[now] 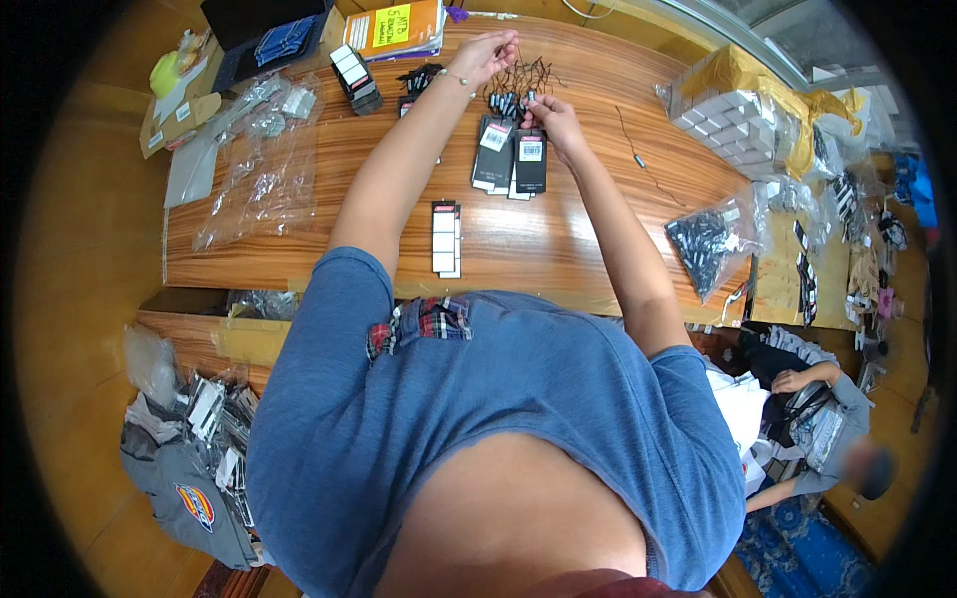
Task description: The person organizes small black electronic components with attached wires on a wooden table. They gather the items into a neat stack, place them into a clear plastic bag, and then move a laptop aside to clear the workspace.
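At the far side of the wooden table, my left hand [488, 54] is raised with thumb and fingertips pinched on a thin black tag string. My right hand [556, 124] is closed at the small dark fastener of a black hang tag [531, 159], its fingers pinched together. Beside that tag lies a pile of similar black hang tags [492, 154] with white labels. Their black strings [526, 75] fan out beyond them in a tangle. Nearer my body, a small stack of tags with white panels [446, 239] lies on the table.
A loose string [639, 159] lies on the right, near a clear bag of black pieces [700, 244]. A taped stack of white boxes [728, 125] stands back right. Upright tags [355, 80], an orange book [394, 30] and plastic bags [261, 184] are leftward. Another person [837, 419] sits at lower right.
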